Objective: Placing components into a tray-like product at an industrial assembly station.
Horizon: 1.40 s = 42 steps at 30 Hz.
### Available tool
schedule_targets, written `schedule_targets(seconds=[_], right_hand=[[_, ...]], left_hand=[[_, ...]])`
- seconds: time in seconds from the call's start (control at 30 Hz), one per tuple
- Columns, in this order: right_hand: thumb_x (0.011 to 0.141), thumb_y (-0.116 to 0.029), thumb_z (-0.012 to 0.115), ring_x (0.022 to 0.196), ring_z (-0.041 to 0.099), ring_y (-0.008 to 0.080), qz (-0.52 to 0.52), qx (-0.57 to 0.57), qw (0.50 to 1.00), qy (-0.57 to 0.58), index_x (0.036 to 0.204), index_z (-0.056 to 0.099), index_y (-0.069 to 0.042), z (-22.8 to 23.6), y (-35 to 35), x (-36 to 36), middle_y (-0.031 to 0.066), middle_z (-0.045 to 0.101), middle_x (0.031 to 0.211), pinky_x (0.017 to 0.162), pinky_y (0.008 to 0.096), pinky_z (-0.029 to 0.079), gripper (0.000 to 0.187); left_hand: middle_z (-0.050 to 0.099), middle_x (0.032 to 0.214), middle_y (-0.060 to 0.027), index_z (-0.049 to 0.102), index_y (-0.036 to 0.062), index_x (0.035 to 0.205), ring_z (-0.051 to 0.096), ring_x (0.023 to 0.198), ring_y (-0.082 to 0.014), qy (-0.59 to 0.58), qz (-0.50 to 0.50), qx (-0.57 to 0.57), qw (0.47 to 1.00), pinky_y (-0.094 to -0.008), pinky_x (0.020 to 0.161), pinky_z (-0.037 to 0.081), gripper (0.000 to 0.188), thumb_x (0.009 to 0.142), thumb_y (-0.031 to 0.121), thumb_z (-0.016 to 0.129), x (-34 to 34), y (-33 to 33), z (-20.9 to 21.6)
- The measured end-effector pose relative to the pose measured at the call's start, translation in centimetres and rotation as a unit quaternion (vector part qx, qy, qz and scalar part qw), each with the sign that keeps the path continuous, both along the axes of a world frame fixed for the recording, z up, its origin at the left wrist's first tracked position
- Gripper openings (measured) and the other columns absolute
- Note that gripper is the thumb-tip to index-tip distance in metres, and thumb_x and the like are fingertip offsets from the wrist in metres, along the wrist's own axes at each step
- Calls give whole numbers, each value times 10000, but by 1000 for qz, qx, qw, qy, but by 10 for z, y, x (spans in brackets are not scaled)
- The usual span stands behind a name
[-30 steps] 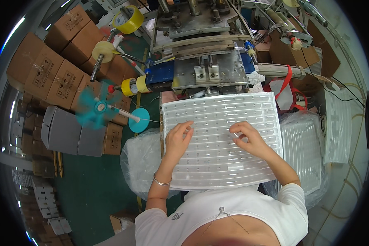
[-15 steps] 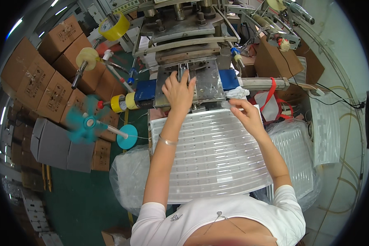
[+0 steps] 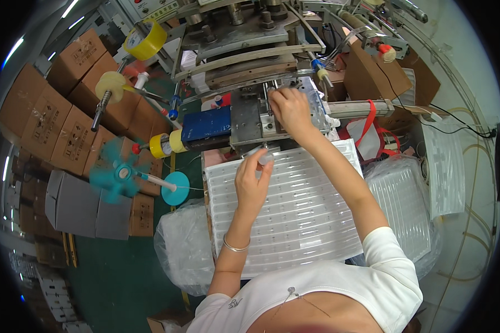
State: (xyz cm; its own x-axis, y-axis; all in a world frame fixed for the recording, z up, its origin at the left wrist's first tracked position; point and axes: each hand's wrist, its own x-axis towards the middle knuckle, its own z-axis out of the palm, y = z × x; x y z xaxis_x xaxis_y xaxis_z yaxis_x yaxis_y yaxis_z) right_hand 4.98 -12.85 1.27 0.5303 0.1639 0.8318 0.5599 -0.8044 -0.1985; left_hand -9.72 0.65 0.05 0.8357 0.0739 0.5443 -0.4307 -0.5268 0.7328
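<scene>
Holding a clear piece [image 3: 266, 159] with thumb and fingertips together on it, my left hand [image 3: 251, 183] is over the far part of the white tray [image 3: 286, 216], near the metal plate [image 3: 244, 121]. My right hand [image 3: 292, 112] is farther, over this plate, its fingers bent down at the fixture [image 3: 268, 126]; I cannot tell if they are clamped on something. A blue block [image 3: 206, 124] stands at the plate's left side.
</scene>
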Motion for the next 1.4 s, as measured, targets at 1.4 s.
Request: schedule_targets(seconds=[1.4], right_hand=[[791, -83, 624, 787, 531, 64, 223, 193, 818, 494, 948, 511, -38, -9, -99, -132, 19, 572, 928, 671, 234, 454, 199]], left_hand=[[547, 1064, -135, 581, 66, 1057, 590, 902, -312, 66, 53, 64, 994, -388, 762, 486, 251, 810, 84, 540, -9, 4, -20]])
